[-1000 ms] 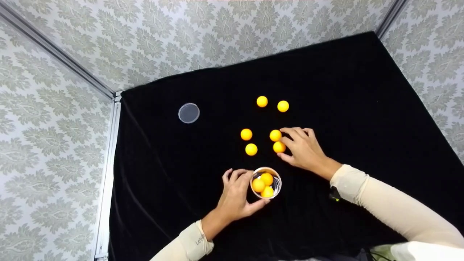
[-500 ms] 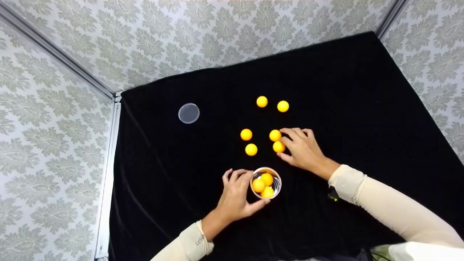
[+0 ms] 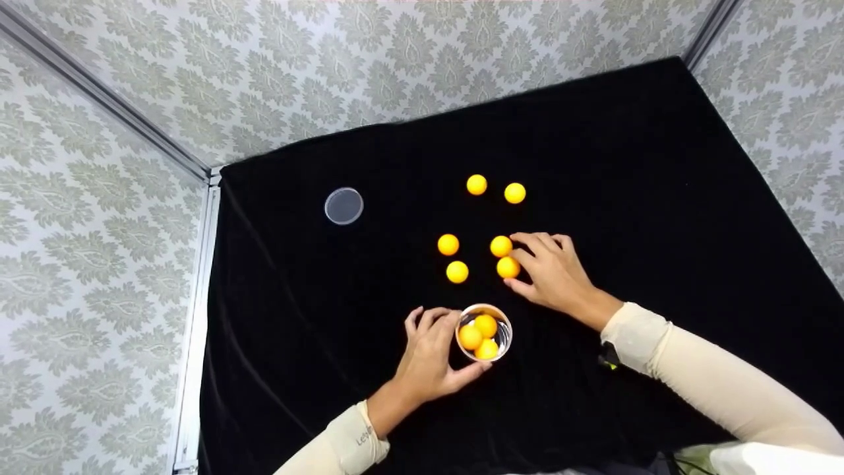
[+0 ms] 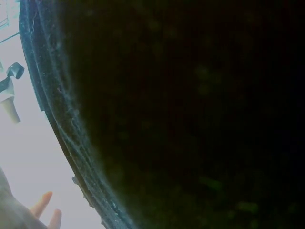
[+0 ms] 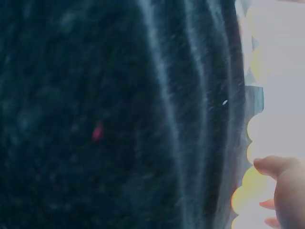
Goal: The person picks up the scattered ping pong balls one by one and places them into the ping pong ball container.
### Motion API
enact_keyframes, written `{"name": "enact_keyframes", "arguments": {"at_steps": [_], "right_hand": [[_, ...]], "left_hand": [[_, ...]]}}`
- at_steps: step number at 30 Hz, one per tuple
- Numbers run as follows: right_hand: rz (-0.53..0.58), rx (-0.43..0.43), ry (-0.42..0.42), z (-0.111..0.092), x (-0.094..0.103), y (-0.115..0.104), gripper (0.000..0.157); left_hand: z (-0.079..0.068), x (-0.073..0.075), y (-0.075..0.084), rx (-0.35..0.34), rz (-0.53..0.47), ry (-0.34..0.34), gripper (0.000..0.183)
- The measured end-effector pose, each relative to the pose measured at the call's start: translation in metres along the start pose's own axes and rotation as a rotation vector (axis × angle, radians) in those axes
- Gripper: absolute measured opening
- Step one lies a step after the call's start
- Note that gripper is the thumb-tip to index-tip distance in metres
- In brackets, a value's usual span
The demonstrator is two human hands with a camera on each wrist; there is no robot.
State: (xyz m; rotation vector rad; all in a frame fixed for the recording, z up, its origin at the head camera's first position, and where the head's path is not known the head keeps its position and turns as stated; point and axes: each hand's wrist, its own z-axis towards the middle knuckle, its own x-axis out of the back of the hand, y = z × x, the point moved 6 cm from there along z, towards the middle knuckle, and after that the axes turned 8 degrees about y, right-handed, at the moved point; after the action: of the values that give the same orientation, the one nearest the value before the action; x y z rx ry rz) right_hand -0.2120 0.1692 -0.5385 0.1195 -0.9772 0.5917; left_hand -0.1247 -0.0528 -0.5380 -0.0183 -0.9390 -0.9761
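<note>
My left hand [image 3: 428, 356] holds a clear round cup [image 3: 506, 348] from its left side, the thumb along the near side and the fingers at the far left. Orange ping-pong balls [image 3: 470, 337] lie inside the cup. Farther off to the right, my right hand [image 3: 554, 270] pinches one orange ping-pong ball [image 3: 507, 268] between thumb and finger. Its extended fingertips touch or nearly touch another ball [image 3: 501, 247] just beyond. In the right wrist view, the right hand [image 5: 291, 191] shows at the edge beside overexposed yellow balls [image 5: 255, 183]. Only some fingers [image 4: 42, 205] appear in the left wrist view.
Two more balls [image 3: 448, 245] lie left of the right hand, and another pair [image 3: 477, 185] lies farther back. A clear round disc, like a lid [image 3: 343, 206], rests at the left on the black cloth [image 3: 626, 165]. Patterned walls [image 3: 422, 59] stand behind and left.
</note>
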Motion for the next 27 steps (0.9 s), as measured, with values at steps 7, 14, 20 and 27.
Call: {"name": "enact_keyframes", "arguments": {"at_steps": [7, 14, 20, 27], "right_hand": [[0.015, 0.018, 0.029, 0.004, 0.017, -0.014, 0.045], [0.056, 0.051, 0.091, 0.010, 0.043, -0.034, 0.044], [0.136, 0.071, 0.179, 0.014, 0.069, -0.051, 0.045], [0.227, 0.133, 0.266, 0.015, 0.091, -0.071, 0.045]], "left_hand": [[-0.001, -0.001, 0.000, 0.004, 0.014, -0.007, 0.077], [0.000, 0.000, 0.000, 0.000, 0.013, -0.008, 0.077], [-0.001, -0.001, 0.000, 0.013, 0.009, -0.023, 0.079], [-0.002, -0.001, 0.000, 0.005, 0.010, -0.015, 0.081]]}}
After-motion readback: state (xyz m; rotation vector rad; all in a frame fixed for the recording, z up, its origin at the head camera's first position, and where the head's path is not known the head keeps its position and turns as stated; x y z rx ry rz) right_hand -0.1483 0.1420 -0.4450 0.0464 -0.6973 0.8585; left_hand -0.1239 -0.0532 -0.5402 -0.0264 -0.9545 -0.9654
